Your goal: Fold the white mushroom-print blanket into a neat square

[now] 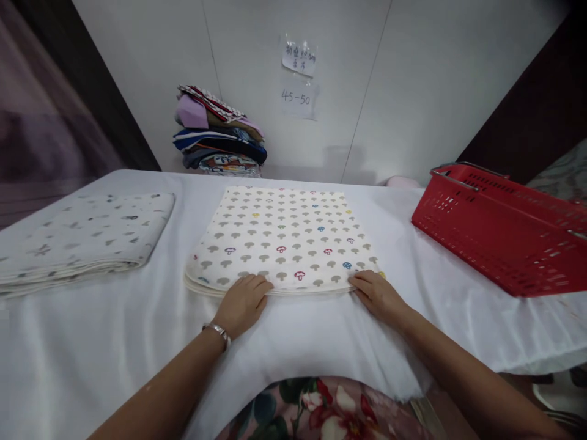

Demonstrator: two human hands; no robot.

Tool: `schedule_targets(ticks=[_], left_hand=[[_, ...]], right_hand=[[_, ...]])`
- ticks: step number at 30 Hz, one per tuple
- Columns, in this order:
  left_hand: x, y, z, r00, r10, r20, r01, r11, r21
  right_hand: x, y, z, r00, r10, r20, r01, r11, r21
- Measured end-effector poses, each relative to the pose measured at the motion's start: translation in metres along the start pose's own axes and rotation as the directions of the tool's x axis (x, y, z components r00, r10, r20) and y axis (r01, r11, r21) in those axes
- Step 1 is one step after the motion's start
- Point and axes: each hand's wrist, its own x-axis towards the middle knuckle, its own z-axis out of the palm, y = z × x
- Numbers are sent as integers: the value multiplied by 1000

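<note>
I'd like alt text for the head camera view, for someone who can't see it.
A person's left hand and right hand touch the near edge of a folded mushroom-print cloth on a white-draped table. Another folded cloth lies left, a red perforated basket right, and stacked fabrics behind.

A plain indoor workroom is suggested by handwritten paper notes (299, 101) stuck to a pale panelled wall (403, 91), a white-draped table (92, 342), a stack of folded fabrics (220, 139) and a red plastic basket (490, 235)
</note>
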Motion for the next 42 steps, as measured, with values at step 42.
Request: schedule_targets(ticks=[42], left_hand=[[51, 66, 31, 993, 118, 24, -113, 983, -147]], right_hand=[[21, -13, 19, 987, 122, -102, -75, 924, 376]])
